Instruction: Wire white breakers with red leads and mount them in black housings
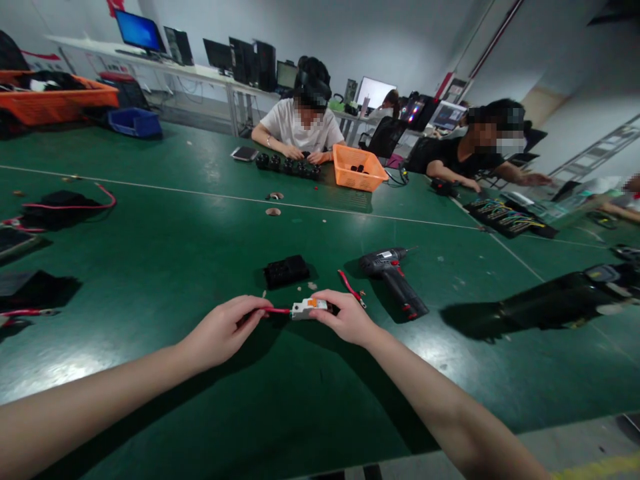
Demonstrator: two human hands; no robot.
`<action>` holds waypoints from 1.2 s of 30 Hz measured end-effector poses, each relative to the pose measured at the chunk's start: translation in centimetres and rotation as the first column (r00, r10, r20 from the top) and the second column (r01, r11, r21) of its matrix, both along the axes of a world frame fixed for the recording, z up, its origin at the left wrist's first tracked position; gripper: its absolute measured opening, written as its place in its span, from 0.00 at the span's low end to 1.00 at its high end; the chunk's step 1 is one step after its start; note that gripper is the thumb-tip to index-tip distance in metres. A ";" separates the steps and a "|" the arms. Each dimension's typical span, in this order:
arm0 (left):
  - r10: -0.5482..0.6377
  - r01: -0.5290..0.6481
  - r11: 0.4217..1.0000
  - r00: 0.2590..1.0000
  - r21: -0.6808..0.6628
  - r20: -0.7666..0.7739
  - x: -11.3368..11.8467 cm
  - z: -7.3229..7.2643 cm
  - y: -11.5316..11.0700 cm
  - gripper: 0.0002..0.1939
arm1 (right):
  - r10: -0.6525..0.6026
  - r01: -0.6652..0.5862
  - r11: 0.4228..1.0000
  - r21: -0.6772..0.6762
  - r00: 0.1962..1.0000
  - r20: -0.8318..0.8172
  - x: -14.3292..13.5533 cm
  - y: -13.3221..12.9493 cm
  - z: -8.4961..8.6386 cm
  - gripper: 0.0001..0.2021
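Between thumb and fingers, my left hand (220, 330) pinches a red wire (278, 311). The wire's right end meets the left end of a small white circuit breaker (302, 309) with an orange switch; how deep it goes in I cannot tell. My right hand (349, 316) is closed on the breaker's right end, which its fingers partly hide. Just beyond the hands lies a black plastic housing (287, 271). A short loose red wire (351, 288) rests past my right fingers, and a black cordless drill (395, 280) lies on its side to the right of it.
The green table (200, 233) stretches far ahead. At the left lie black boxes with red wires (63, 207). An orange basket (357, 168) stands before a co-worker (303, 127); a second person (470, 150) sits farther right. A long dark object (560, 297) lies at the right.
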State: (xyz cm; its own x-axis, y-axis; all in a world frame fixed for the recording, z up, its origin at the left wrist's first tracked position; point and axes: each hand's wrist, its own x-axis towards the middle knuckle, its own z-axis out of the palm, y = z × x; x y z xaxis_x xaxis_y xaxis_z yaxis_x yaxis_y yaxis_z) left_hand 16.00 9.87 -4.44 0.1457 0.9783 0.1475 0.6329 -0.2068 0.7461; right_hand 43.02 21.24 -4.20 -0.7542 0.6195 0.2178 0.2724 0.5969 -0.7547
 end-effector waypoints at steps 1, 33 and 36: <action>-0.009 0.009 1.000 1.000 0.015 -0.019 -0.1 -0.1 0.2 0.15 | 0.009 -0.009 1.000 -0.015 1.000 0.002 0.1 0.0 0.0 0.12; -0.079 0.083 0.996 0.991 0.033 -0.105 0.0 -0.1 0.7 0.16 | 0.025 -0.028 0.991 0.133 0.999 0.025 0.8 0.1 0.5 0.27; -0.069 0.076 0.995 0.991 0.060 -0.116 0.1 -0.1 0.8 0.11 | 0.052 -0.054 0.992 0.113 0.998 0.017 0.7 0.2 0.6 0.16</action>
State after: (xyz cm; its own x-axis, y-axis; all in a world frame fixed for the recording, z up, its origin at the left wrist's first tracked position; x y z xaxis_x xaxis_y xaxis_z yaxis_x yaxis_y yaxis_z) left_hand 16.06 10.64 -4.54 0.2354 0.9536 0.1880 0.6946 -0.3003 0.6537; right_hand 43.76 21.49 -3.63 -0.7889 0.5502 0.2736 0.2481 0.6925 -0.6774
